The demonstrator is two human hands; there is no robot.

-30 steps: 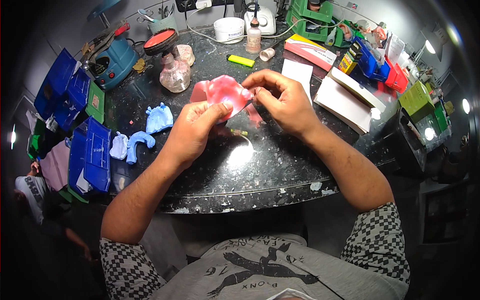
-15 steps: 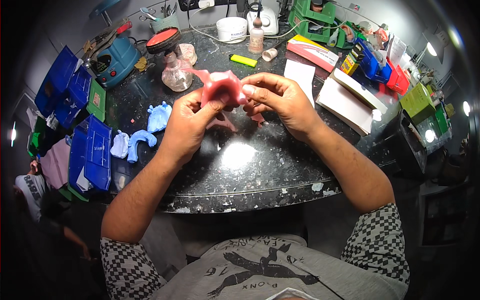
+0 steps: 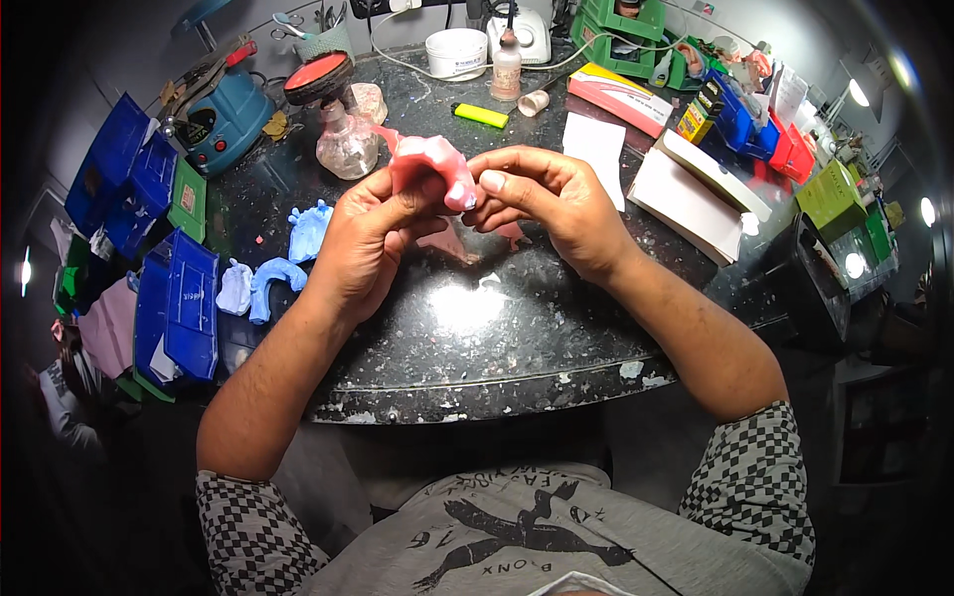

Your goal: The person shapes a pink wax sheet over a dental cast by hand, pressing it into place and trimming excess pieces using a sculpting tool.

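Note:
A pink sheet of dental wax (image 3: 429,157), softly curved into an arch shape with a thin strip sticking out at its far left, is held above the black worktop. My left hand (image 3: 366,233) grips it from the left and below, the thumb pressed inside the arch. At its right end, the thumb and fingers of my right hand (image 3: 561,209) are pinched together on the wax edge. Whatever lies under the wax is mostly hidden. Beneath my hands, pink wax scraps (image 3: 449,241) lie on the worktop (image 3: 517,328).
Left of my forearm sit blue arch-shaped pieces (image 3: 275,284) and blue bins (image 3: 177,298). Beyond the wax stand a glass burner bottle (image 3: 347,149), a yellow-green lighter (image 3: 480,115) and a dropper bottle (image 3: 506,72). An open white box (image 3: 688,204) lies at right.
The wax has been tilted and turned, so its outer curved ridge now shows more and its hollow less. My right fingers have shifted slightly left and down along its edge.

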